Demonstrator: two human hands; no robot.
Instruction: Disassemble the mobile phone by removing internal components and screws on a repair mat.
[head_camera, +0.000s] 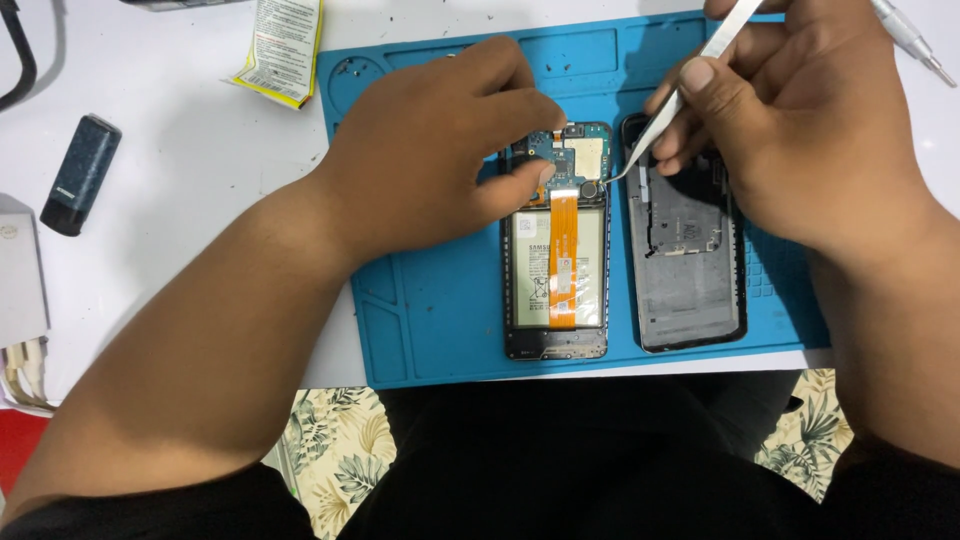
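Opened phone lies on blue mat, pinned at its upper edge by left hand, fingers pressed on it. Tweezers are pinched by right hand, tip at the board. Tip is best kept shallow, phone steadied, flex cable avoided.

open: bare lower blue mat, white table left | blocked: opened phone, back cover side by side | left edge: dark case
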